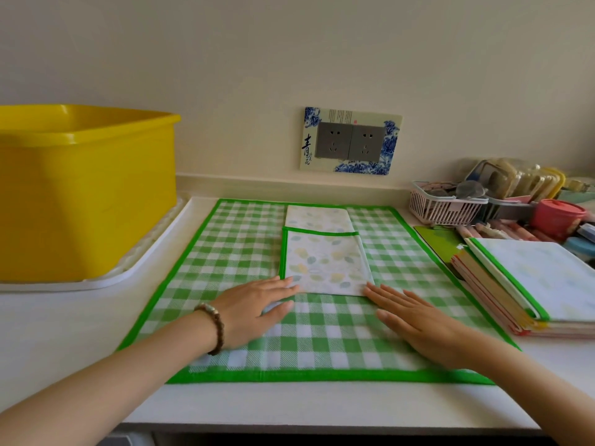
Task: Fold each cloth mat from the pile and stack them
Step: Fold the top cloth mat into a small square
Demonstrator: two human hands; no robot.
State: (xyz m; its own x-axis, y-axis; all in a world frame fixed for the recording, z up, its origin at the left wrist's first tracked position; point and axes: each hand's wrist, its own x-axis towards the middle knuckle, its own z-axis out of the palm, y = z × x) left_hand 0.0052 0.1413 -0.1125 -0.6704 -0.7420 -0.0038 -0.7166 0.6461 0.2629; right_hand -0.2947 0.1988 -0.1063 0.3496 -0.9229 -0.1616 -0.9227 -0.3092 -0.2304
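Green-edged cloth mat (325,262), fingers (285,282) at near corners

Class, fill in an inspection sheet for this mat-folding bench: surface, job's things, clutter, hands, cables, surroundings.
Surface: white countertop, with a green gingham mat spread flat on it.
Job's things: folded leaf-print mat lies on the gingham mat's middle; pile of mats at right, leaf-print one on top.
Clutter: yellow tub on a white tray at left; basket and red pot at right rear.
Hands: left hand and right hand flat on the gingham mat, fingertips at the folded mat's near corners; no grip on anything.
Cables: nothing seen.
Surroundings: plain wall with a double socket in a blue-flowered frame.
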